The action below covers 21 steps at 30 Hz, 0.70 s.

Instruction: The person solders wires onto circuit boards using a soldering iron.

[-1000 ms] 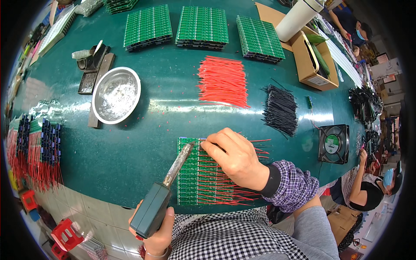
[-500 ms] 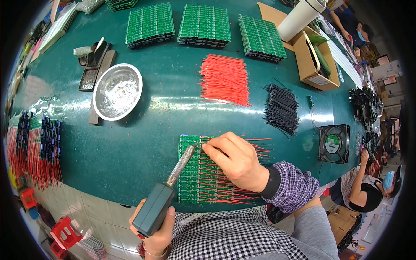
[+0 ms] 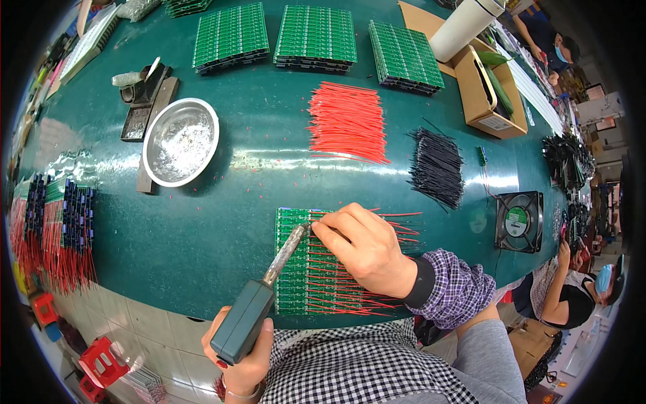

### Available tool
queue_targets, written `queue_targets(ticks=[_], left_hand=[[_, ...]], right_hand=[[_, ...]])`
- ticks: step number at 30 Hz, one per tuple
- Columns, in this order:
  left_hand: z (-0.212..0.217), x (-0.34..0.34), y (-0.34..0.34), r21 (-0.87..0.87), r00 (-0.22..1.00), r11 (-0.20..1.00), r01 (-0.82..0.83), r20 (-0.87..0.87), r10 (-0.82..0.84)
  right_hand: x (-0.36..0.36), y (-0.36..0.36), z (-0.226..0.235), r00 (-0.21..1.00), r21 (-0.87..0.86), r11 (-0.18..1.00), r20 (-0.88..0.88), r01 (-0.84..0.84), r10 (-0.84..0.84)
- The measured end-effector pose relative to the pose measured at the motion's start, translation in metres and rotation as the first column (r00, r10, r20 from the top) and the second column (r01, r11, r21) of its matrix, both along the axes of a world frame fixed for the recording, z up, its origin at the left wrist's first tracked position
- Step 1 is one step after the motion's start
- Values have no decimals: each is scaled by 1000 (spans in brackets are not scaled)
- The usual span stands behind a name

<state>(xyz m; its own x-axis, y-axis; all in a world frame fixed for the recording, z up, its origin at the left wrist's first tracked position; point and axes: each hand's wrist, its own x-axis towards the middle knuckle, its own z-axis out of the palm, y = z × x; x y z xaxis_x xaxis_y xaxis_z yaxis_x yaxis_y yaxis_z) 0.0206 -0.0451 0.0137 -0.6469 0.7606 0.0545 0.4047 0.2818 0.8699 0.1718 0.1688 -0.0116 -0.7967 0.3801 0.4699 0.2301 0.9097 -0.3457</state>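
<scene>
My left hand (image 3: 250, 357) is wrapped around the dark green handle of a soldering iron (image 3: 245, 318). The iron slants up to the right, its tip at the upper part of a green circuit board panel (image 3: 291, 276). Beside that tip, my right hand (image 3: 363, 248) has thumb and forefinger pinched on the end of a red wire, mostly hidden by the fingers. More red wires (image 3: 336, 296) lie in a row across the panel, their loose ends reaching right beneath my right hand and wrist.
Beyond the panel lie piles of red wires (image 3: 346, 122) and black wires (image 3: 436, 167). A metal bowl (image 3: 214, 143) stands left, a fan (image 3: 519, 222) right. Stacked boards (image 3: 315, 35) and a carton (image 3: 490, 121) are farther back. Wired boards (image 3: 67, 222) sit at the left edge. Other people work at right.
The soldering iron and my left hand have shifted very slightly to the right. My right hand stays almost in place, its pinch unchanged.
</scene>
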Motion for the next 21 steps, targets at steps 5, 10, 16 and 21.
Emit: queue_targets(ticks=[5,10,16,21], left_hand=[[-2,3,-13,-44,995,997,-66,70,69],[-5,7,-23,-77,962,974,-213,159,223],[-7,10,-24,-17,965,977,-213,153,214],[-7,10,-25,-14,967,974,-225,122,225]], right_hand=[[-1,0,-1,1000,-2,1000,-4,-6,6],[1,-1,-1,1000,12,1000,3,0,0],[0,-2,0,1000,23,1000,5,6,-6],[3,-2,5,999,44,999,-33,0,2]])
